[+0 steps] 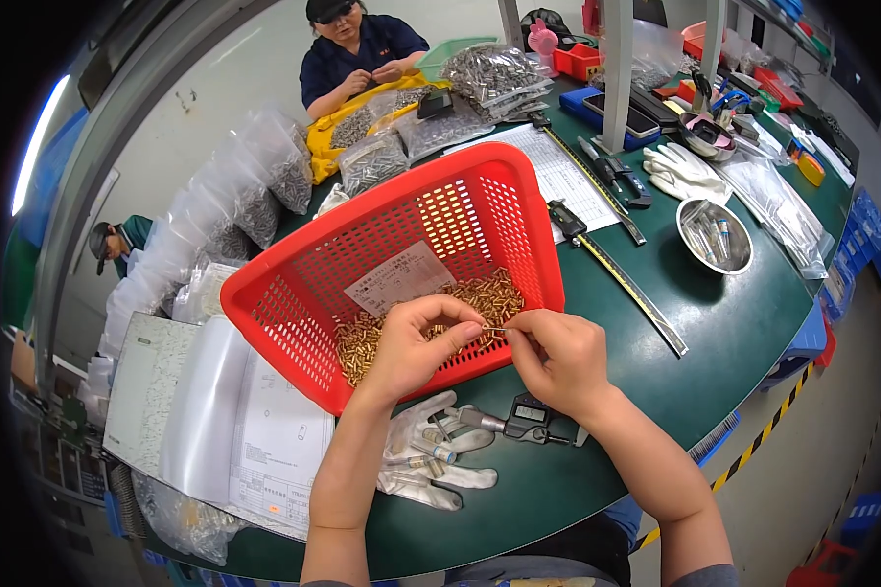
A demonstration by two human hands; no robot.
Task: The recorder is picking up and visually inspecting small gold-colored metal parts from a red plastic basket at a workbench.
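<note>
A red perforated plastic basket lies tilted on the green table, with a heap of small brass parts and a white paper label inside. My left hand reaches over the basket's near rim. My right hand is beside it. Both pinch one tiny brass part between their fingertips, just above the heap. Below my hands lie a white glove and a digital caliper.
A steel bowl of small parts sits to the right, beside long steel rulers. White gloves, paper sheets and bags of metal parts surround the basket. A person sits across the table; another is at far left.
</note>
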